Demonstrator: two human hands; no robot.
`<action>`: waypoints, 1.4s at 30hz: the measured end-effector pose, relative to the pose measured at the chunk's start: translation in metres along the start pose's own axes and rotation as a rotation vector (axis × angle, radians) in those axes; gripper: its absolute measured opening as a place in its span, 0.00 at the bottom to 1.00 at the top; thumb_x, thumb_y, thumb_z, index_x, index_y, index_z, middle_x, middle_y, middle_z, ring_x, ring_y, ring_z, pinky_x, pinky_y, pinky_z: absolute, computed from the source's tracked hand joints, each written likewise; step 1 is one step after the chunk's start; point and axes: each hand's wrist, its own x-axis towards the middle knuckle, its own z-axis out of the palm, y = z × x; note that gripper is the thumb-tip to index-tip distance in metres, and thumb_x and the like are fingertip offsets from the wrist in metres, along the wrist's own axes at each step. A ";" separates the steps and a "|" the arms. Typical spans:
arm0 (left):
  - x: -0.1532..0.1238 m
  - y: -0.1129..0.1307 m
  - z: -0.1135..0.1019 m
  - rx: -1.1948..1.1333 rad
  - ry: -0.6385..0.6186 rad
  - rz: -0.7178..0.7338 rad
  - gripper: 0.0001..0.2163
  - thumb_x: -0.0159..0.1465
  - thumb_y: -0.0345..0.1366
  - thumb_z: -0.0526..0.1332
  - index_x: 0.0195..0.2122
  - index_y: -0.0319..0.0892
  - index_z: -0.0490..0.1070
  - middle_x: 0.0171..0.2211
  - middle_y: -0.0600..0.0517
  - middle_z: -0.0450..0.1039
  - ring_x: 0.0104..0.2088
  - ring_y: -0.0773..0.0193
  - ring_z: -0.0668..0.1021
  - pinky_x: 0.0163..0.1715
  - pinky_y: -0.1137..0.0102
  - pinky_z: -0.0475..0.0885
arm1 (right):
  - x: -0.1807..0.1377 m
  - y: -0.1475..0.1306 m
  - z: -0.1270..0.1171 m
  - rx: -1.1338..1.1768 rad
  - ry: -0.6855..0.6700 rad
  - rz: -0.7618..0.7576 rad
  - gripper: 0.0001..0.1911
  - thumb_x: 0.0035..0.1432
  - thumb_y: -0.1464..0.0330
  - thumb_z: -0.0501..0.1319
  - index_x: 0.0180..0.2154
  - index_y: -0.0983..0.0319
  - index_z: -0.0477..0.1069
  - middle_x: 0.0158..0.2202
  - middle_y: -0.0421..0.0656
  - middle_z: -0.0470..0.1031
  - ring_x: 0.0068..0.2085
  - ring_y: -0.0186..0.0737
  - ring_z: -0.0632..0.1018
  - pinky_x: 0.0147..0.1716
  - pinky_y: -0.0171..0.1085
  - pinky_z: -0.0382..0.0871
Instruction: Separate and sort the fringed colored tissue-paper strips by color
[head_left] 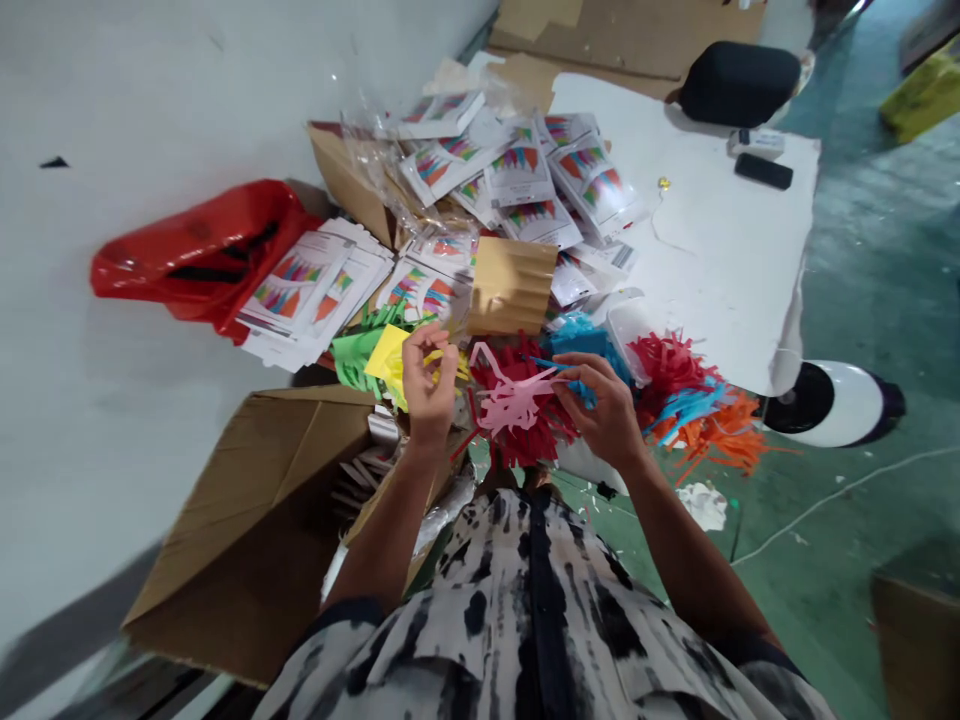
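My left hand [427,380] is closed in a pinch on a yellow fringed paper piece [390,360], held just over the pile. My right hand [604,405] is closed on a blue fringed paper strip [577,385]. Between the two hands lies a pink fringed paper piece [514,395] on top of red fringed paper [525,430]. Green fringed paper [356,350] sits left of the yellow piece. More red, blue and orange fringed paper [697,405] lies to the right of my right hand.
Several printed packets [525,180] are heaped behind the paper, with a stack of them [307,290] at left by a red plastic bag [202,250]. An open cardboard box [255,520] stands at lower left. A white sheet [720,230], black cushion [739,80] and phone [763,170] lie beyond.
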 end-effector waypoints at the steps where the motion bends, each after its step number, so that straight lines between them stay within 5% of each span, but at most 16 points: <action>1: -0.003 0.010 0.003 0.053 -0.076 0.084 0.16 0.71 0.49 0.63 0.55 0.48 0.74 0.53 0.46 0.77 0.53 0.57 0.79 0.54 0.62 0.75 | -0.004 -0.001 -0.007 -0.003 -0.017 0.010 0.04 0.69 0.65 0.62 0.41 0.57 0.76 0.51 0.47 0.80 0.52 0.46 0.80 0.55 0.48 0.74; 5: -0.019 0.051 0.022 0.164 -0.638 0.379 0.08 0.69 0.44 0.66 0.43 0.50 0.82 0.45 0.50 0.83 0.51 0.55 0.80 0.60 0.56 0.71 | -0.022 -0.003 -0.029 -0.041 -0.060 0.019 0.04 0.70 0.66 0.61 0.40 0.57 0.74 0.49 0.46 0.81 0.51 0.45 0.80 0.53 0.46 0.74; 8: -0.031 0.062 0.038 0.165 -0.807 0.411 0.06 0.69 0.42 0.67 0.42 0.50 0.83 0.41 0.51 0.85 0.47 0.56 0.83 0.57 0.58 0.72 | -0.036 -0.002 -0.042 -0.081 -0.053 0.012 0.05 0.71 0.66 0.60 0.40 0.57 0.74 0.49 0.46 0.81 0.51 0.44 0.80 0.54 0.45 0.73; 12: -0.052 0.060 0.053 0.156 -0.806 0.302 0.05 0.67 0.41 0.69 0.39 0.49 0.84 0.36 0.52 0.85 0.39 0.60 0.84 0.45 0.65 0.75 | -0.054 0.002 -0.058 -0.104 -0.010 0.023 0.05 0.70 0.65 0.60 0.41 0.56 0.74 0.50 0.45 0.80 0.52 0.45 0.79 0.55 0.46 0.73; 17: -0.087 0.059 0.069 -0.032 -0.667 -0.013 0.08 0.65 0.45 0.70 0.36 0.46 0.84 0.32 0.52 0.84 0.32 0.63 0.83 0.34 0.71 0.76 | -0.080 -0.005 -0.070 -0.210 0.234 0.087 0.10 0.69 0.62 0.61 0.50 0.55 0.73 0.54 0.49 0.76 0.59 0.51 0.75 0.60 0.51 0.70; 22: -0.113 0.063 0.084 -0.170 -0.587 -0.209 0.11 0.62 0.48 0.73 0.35 0.45 0.85 0.29 0.53 0.82 0.29 0.64 0.82 0.31 0.71 0.77 | -0.103 -0.009 -0.069 -0.112 0.147 0.088 0.08 0.71 0.61 0.60 0.44 0.56 0.75 0.44 0.47 0.78 0.49 0.47 0.79 0.50 0.47 0.73; 29: -0.135 0.063 0.091 -0.144 -0.580 -0.149 0.11 0.64 0.48 0.72 0.37 0.46 0.84 0.32 0.52 0.83 0.31 0.64 0.82 0.35 0.70 0.78 | -0.124 0.009 -0.081 0.063 0.203 0.161 0.09 0.68 0.60 0.65 0.37 0.55 0.79 0.38 0.42 0.79 0.43 0.42 0.80 0.46 0.42 0.75; 36: -0.156 0.074 0.095 0.055 -0.590 0.213 0.07 0.69 0.43 0.68 0.40 0.49 0.84 0.38 0.51 0.85 0.40 0.60 0.85 0.46 0.65 0.78 | -0.138 0.008 -0.085 0.049 0.223 0.199 0.09 0.68 0.59 0.65 0.37 0.57 0.77 0.38 0.43 0.80 0.41 0.42 0.78 0.45 0.42 0.72; 42: -0.172 0.074 0.097 0.064 -0.608 0.188 0.06 0.69 0.43 0.67 0.40 0.51 0.84 0.39 0.51 0.86 0.41 0.58 0.85 0.48 0.64 0.79 | -0.148 0.019 -0.083 0.177 0.158 0.304 0.11 0.67 0.58 0.65 0.35 0.57 0.75 0.35 0.39 0.78 0.38 0.39 0.76 0.43 0.40 0.69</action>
